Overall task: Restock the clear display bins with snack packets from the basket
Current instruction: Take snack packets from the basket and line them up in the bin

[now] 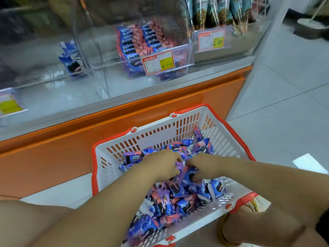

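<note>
**Left hand** (160, 164): the forearm comes in from the lower left. The hand is palm down over the middle of the basket (220, 138), with its fingers curled into the heap, grasping purple and blue packets (169, 202).

**Right hand** (202, 166): the forearm comes in from the right. The hand is palm down, just beside the left hand, with fingers bent round a blue packet. Blur leaves the extent of the grip uncertain.

**Basket**: white slatted walls, red rim, handles folded down. It stands on the floor (284, 107) against the orange counter (53, 154).

**Packets**: a loose heap in blue, pink and purple wrappers, covering most of the basket's bottom. Both forearms hide part of it.

**Middle bin** (103, 56): clear, on the counter top above the basket. Blue and pink packets stand in rows in its right half, and a price tag (158, 62) is on the front wall.

**Left bin** (35, 73): clear, with blue packets at its right end.

**Right bin** (240, 43): clear, holding upright cones (213, 11), with its own tag on the front.
</note>
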